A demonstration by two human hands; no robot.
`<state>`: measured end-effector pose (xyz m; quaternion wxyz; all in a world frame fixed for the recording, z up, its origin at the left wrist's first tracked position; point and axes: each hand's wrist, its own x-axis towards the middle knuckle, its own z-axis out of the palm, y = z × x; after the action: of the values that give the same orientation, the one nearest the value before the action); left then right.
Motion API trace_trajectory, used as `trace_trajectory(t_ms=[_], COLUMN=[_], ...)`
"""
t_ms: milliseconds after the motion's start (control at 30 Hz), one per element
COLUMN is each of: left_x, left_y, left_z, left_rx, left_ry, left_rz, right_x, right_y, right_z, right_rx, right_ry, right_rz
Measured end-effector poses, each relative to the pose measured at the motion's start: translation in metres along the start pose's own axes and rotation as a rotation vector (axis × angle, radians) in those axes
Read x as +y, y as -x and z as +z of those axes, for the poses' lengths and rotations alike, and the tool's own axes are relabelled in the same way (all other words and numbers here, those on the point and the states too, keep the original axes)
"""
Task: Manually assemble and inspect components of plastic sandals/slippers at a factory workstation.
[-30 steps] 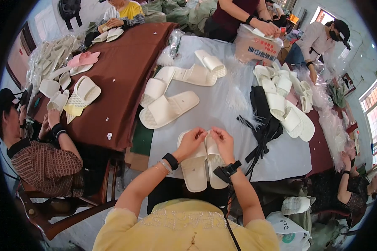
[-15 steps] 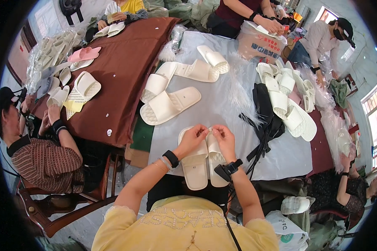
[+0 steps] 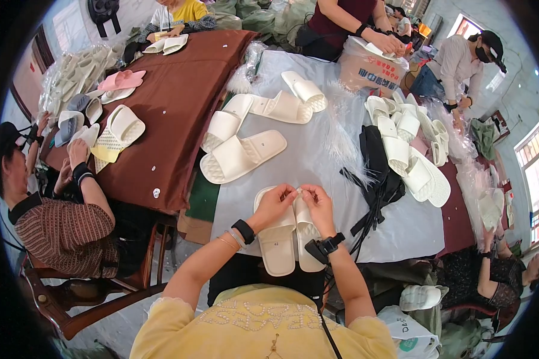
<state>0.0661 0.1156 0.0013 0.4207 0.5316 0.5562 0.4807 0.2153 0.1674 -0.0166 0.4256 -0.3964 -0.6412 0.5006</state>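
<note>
Seeing grey slippers (image 3: 70, 127) newly on brown table (image 3: 173, 131), left, since earlier frame. Got left hand (image 3: 272, 207) and right hand (image 3: 318, 209) each pinched together over far end of cream slipper pair (image 3: 276, 245), near edge of pale sheet (image 3: 317, 155). Can't tell contents of either pinch.

This is a workshop, with people (image 3: 66, 236) seated and standing around covered tables (image 3: 176, 107) bearing loose and bagged slippers (image 3: 421, 178).
</note>
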Motion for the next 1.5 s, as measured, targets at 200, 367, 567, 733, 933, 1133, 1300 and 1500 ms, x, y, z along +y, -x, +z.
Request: trace_trajectory(t_ms=[200, 367, 567, 733, 933, 1133, 1300, 1500], left_x=[0.004, -0.003, -0.001, 0.0, -0.002, 0.001, 0.002, 0.003], left_y=[0.002, 0.001, 0.001, 0.001, 0.001, 0.001, 0.001, 0.001], left_z=[0.0, 0.0, 0.0, 0.001, 0.0, 0.0, -0.001, -0.001], left_rx=[0.005, 0.006, -0.001, 0.007, 0.006, 0.002, -0.005, -0.015], left_ry=[-0.021, -0.002, -0.026, -0.029, -0.014, -0.034, -0.037, -0.066], left_rz=[-0.046, -0.021, -0.03, 0.007, 0.012, -0.003, -0.008, -0.027], right_x=[-0.005, -0.011, -0.013, -0.015, -0.017, -0.018, -0.013, -0.016], right_y=[0.0, 0.001, 0.002, 0.003, 0.003, 0.004, 0.003, 0.003], right_z=[0.002, 0.003, -0.001, 0.0, 0.001, 0.0, 0.0, 0.0], right_rx=[-0.02, -0.001, -0.011, 0.043, 0.018, -0.008, -0.008, 0.005], right_ry=[-0.046, -0.241, -0.2, -0.186, -0.148, -0.159, -0.153, -0.174], right_rz=[0.009, 0.057, 0.051, 0.073, 0.06, 0.079, 0.071, 0.07])
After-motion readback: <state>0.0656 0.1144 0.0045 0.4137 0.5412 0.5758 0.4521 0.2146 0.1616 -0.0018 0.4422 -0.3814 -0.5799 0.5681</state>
